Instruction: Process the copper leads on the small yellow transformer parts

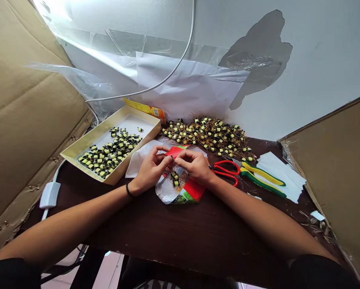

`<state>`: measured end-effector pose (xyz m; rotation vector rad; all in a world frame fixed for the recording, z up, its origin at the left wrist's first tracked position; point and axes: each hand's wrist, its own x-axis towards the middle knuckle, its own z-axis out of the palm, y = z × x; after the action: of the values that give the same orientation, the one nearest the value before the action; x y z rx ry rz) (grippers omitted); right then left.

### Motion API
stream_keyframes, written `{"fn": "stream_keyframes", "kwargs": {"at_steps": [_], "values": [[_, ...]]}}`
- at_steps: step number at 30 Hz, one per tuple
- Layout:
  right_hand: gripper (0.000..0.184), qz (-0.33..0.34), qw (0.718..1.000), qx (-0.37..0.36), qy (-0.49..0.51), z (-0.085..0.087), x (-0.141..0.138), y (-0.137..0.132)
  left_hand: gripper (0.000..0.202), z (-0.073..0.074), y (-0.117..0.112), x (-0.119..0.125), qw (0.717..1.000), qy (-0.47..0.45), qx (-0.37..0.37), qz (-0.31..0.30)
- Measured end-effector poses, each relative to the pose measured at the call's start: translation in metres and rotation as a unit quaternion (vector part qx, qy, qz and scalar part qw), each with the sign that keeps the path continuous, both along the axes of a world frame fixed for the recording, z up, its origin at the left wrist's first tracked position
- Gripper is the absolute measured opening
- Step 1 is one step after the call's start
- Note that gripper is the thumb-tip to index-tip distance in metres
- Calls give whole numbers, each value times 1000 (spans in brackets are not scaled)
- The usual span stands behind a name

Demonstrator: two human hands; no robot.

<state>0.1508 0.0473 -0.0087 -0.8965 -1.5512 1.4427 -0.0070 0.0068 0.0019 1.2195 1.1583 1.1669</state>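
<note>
My left hand (151, 168) and my right hand (194, 165) meet fingertip to fingertip above a red and silver foil packet (180, 192) on the dark table (198, 233). Both pinch one small black and yellow component (172, 159) between them. A few more of these components (175, 179) lie on the foil just below my fingers. A black band circles my left wrist.
A cream box (77, 150) with several sorted components sits at the left. A big pile of components with copper wires (208, 134) lies behind. Red scissors (228, 171) and yellow-green pliers (262, 178) rest at the right on white paper. Cardboard walls flank both sides.
</note>
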Motion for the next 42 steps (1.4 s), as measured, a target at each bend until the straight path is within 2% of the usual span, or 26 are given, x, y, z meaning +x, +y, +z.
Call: {"fn": "stream_keyframes", "kwargs": {"at_steps": [12, 17, 20, 24, 27, 30, 33, 38, 42], "values": [[16, -5, 1000, 23, 3, -6, 1, 2, 40, 2, 1, 0, 1000, 18, -23, 7], [16, -37, 995, 93, -31, -7, 0, -3, 41, 5, 0, -1, 999, 24, -29, 6], [16, -77, 972, 207, -77, -5, 0, -9, 41, 4, 1, 0, 999, 19, -30, 8], [14, -79, 917, 372, -120, -4, 2, -14, 43, 2, 1, 0, 999, 11, -28, 11], [15, -72, 882, 441, -151, -8, 2, -13, 44, 0, 0, 1, 1000, 1, -29, 12], [18, -71, 861, 476, -161, -11, 1, -10, 45, -1, 0, 2, 999, -1, -32, 11], [18, -60, 866, 473, -153, -11, 0, -9, 46, -1, 0, 2, 999, -5, -34, 12], [12, -79, 923, 362, -105, -8, 1, -6, 48, -2, 1, 3, 999, -6, -29, 17], [13, -111, 942, 297, -111, -7, 1, -4, 48, -4, 1, 2, 1000, -2, -15, 6]]}}
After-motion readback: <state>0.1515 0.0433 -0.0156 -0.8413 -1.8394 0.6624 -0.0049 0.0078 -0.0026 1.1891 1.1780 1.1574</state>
